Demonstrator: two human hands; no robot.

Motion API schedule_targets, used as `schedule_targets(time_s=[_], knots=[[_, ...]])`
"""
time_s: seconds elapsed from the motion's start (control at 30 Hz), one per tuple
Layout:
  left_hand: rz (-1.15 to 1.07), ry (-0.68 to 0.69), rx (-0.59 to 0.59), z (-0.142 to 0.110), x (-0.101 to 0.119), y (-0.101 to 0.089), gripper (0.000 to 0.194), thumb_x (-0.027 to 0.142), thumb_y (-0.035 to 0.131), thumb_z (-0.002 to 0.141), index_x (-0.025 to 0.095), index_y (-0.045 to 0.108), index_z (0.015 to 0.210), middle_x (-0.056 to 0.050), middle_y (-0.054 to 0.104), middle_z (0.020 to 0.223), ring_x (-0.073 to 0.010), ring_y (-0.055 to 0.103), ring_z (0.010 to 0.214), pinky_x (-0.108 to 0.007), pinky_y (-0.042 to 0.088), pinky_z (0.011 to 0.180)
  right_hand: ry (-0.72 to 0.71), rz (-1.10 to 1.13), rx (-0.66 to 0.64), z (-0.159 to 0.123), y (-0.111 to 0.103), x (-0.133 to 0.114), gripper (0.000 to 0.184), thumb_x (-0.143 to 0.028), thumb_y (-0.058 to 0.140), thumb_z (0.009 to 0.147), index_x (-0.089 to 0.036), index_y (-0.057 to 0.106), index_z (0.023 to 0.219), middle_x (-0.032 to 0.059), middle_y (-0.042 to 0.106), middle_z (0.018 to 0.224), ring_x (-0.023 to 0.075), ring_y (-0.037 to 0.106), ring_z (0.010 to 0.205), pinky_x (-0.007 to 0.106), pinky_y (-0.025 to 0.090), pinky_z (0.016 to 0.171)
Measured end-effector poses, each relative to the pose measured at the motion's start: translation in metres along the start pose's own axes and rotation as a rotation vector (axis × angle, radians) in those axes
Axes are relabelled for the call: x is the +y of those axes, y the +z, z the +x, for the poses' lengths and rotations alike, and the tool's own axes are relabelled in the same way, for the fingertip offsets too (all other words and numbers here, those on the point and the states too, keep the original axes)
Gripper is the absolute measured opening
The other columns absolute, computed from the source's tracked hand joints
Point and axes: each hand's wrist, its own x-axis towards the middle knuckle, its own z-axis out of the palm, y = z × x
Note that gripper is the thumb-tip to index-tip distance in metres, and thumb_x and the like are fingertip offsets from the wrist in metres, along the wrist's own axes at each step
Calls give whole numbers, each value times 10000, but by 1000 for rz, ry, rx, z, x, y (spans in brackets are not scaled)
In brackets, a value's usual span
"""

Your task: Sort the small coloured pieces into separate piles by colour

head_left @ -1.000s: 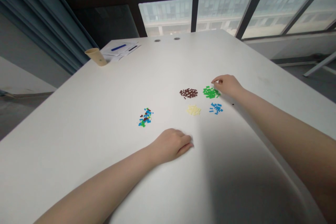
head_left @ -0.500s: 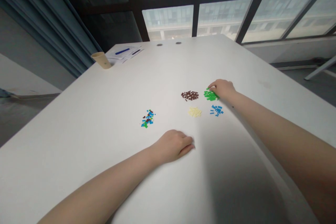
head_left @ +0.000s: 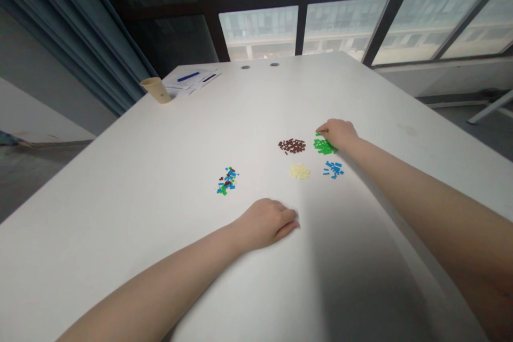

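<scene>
Fingertips pinched together, my right hand [head_left: 339, 133] is at the far edge of a pile of small flat green pieces [head_left: 324, 146]. One green piece lies right at the fingertips; whether they grip it is unclear. My left hand [head_left: 266, 224] rests on the white table [head_left: 160, 171] with fingers curled in and nothing visible in it. Left of the green pile is a heap of dark brown pieces [head_left: 292, 146]. Pale yellow pieces [head_left: 300, 171] and blue pieces [head_left: 333, 169] lie nearer to me. Farther left sits a mixed cluster of blue, green and brown pieces [head_left: 228, 181].
A tan paper cup [head_left: 156, 90] stands near the table's far left edge. Beside it are papers [head_left: 194, 83] with a blue pen [head_left: 188, 76] on them. Two round grommets [head_left: 274, 64] sit near the far edge, below the windows. A blue curtain [head_left: 92, 32] hangs at left.
The view has shifted slightly. My right hand has moved a little within the green pile's far edge, its fingertips closer together. My left hand stays put.
</scene>
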Motion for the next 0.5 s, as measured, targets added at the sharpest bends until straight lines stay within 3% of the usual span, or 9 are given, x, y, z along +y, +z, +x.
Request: schedule_targets(time_s=[0.4, 0.5], knots=[[15, -11, -22, -1, -1, 4, 299, 335, 294, 893, 184, 517, 765, -15, 593, 624, -122, 550, 577, -233, 374, 580, -27, 13, -15, -27, -16, 0, 280, -189, 437, 805, -227, 681, 936, 76, 649, 1011, 248, 575, 880, 320, 358, 680], [67, -90, -26, 1, 2, -1, 295, 318, 289, 893, 184, 528, 785, -22, 601, 644, -132, 553, 591, -244, 389, 591, -33, 35, 25, -37, -23, -8, 290, -211, 415, 819, -211, 656, 980, 74, 636, 1045, 240, 563, 915, 315, 363, 703]])
